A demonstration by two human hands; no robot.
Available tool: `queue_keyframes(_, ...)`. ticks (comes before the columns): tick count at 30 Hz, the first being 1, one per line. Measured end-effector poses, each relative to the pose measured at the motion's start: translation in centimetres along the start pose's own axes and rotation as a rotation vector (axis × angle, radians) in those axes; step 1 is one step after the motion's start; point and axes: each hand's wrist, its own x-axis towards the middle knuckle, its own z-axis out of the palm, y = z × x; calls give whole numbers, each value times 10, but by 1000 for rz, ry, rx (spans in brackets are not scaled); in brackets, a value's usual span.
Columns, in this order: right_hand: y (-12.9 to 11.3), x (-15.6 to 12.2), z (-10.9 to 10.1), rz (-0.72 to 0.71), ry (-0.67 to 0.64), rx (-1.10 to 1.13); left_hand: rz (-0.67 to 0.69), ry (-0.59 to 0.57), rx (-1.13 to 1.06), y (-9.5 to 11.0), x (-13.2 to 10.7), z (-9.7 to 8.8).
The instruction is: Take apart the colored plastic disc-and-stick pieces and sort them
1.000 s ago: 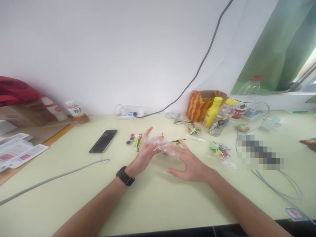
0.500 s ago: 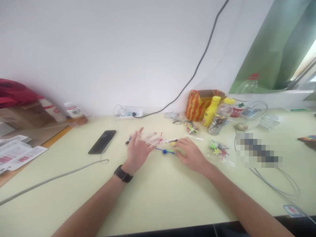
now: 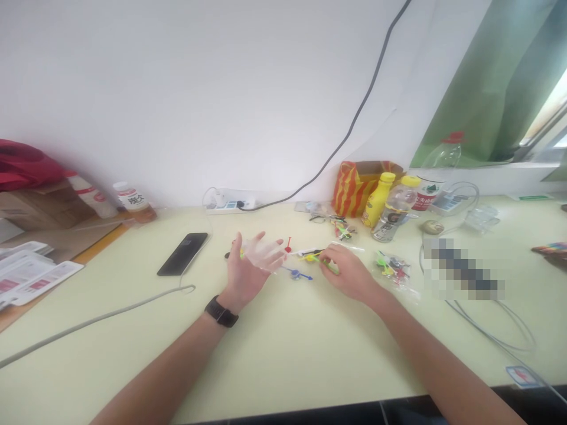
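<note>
My left hand (image 3: 248, 274) is raised palm up, its fingers spread, and it holds a thin clear plastic bag (image 3: 261, 252) that veils the fingers. With bent fingers my right hand (image 3: 348, 271) grips a green plastic pointer (image 3: 331, 267), partly hidden by them. Just left of those fingertips lie a yellow pointer (image 3: 309, 257) and some dark pieces. A blue pointer with a round hub (image 3: 296, 274) rests between the hands. Behind it is a small red pointer (image 3: 288, 248). Other small pieces are mostly covered by the left hand.
Bagged colourful pieces (image 3: 392, 267) lie to the right, with more at the back (image 3: 341, 228). Bottles (image 3: 392, 215) and a striped bag (image 3: 349, 189) stand behind. A phone (image 3: 182, 254) with a cable lies left. A power strip (image 3: 230, 204) sits against the wall.
My left hand's fingers have opened wider and tilted slightly. My right hand has shifted a little to the right, showing more of the yellow and green pointers.
</note>
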Motion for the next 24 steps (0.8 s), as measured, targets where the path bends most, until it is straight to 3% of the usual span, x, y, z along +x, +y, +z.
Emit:
queue_keyframes(6, -10, 3, -13, 62, 358, 299, 18, 45, 33, -1, -1, 4)
queue_keyframes(10, -20, 1, -13, 15, 471, 571, 49, 62, 51, -3, -1, 6)
queue_keyframes(13, -29, -1, -14, -43, 449, 627, 60, 54, 52, -3, 0, 4)
queue_keyframes(17, -39, -3, -16, -132, 362, 487, 49, 42, 47, -4, 1, 3)
queue_keyframes(24, -34, -4, -8, -194, 134, 380, 61, 30, 73, -4, -1, 7)
